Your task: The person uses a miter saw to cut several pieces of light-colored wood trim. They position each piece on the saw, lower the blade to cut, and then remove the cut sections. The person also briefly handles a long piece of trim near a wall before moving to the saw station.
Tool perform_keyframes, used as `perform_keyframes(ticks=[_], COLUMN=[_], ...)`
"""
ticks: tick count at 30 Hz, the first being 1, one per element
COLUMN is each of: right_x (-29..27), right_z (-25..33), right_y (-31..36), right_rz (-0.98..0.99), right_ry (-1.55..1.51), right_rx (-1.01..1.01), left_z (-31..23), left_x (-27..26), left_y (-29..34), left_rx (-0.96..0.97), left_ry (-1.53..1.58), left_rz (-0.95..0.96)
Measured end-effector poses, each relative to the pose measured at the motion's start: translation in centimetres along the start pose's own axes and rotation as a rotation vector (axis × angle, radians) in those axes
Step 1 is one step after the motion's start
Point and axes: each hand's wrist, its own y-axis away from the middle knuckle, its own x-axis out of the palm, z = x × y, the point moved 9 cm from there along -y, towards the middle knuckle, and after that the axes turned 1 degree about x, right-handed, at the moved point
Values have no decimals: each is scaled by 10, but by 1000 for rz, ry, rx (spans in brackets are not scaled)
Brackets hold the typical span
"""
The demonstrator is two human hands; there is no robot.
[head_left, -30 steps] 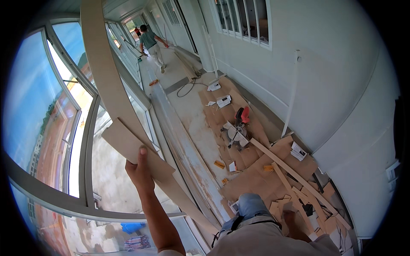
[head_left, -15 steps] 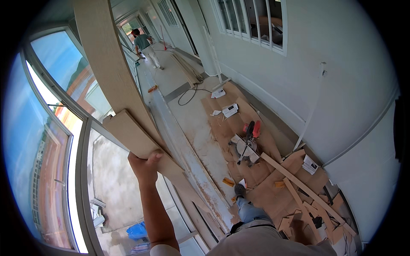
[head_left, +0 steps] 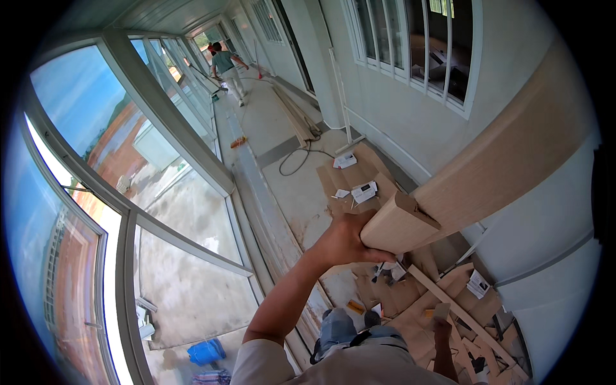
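Note:
My left hand (head_left: pixel 346 239) is closed around the lower end of a long light-wood board (head_left: pixel 513 151), its thumb underneath. The board slants up to the right, close in front of the wall. At the gripped end a shorter raised wooden section (head_left: pixel 399 226) lies along it; whether it is a separate piece I cannot tell. Low on my right, my right hand (head_left: pixel 443 328) is closed on a small flat tan wood piece (head_left: pixel 442 310). Beneath the board, a miter saw (head_left: pixel 389 273) on the floor is mostly hidden.
Brown cardboard (head_left: pixel 359 170) covers the floor, with a long wood strip (head_left: pixel 459 308) and offcuts at the lower right. A window frame (head_left: pixel 186 228) runs along my left. Farther down the corridor are stacked boards (head_left: pixel 292 115), a cable (head_left: pixel 298 154) and another person (head_left: pixel 226 67).
My left hand has swung the long board from the left, by the windows, across to the right, over the saw. My right hand has come up slightly, showing the small wood piece more clearly.

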Motion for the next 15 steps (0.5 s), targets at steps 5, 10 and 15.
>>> perform_keyframes(ticks=[5, 10, 15], right_x=[5, 73, 186], right_z=[-44, -61, -33], right_y=[-5, 35, 95], right_rz=[-166, -174, -216], right_ry=[-1, 112, 36], right_rx=[118, 380, 386], left_z=[41, 150, 260], left_x=[10, 30, 45], left_y=[-56, -69, -60], left_rx=[110, 116, 178], left_ry=[-97, -121, -282], left_rz=[276, 576, 846])
